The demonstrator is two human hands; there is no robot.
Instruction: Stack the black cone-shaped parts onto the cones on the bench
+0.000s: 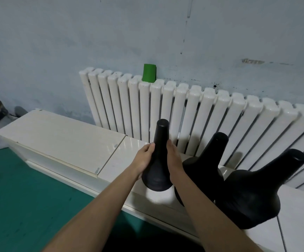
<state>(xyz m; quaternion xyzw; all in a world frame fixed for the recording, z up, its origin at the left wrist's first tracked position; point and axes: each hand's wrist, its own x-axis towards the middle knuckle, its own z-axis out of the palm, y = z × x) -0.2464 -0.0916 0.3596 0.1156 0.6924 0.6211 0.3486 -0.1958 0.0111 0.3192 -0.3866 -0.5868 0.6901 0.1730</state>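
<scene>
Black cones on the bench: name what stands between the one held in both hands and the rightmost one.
In the head view, a third black cone stands on the bench between the held cone and the rightmost cone.

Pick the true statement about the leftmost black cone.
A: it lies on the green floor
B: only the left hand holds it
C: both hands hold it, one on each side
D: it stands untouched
C: the left hand and the right hand grip the leftmost black cone on opposite sides, over the white bench.
</scene>
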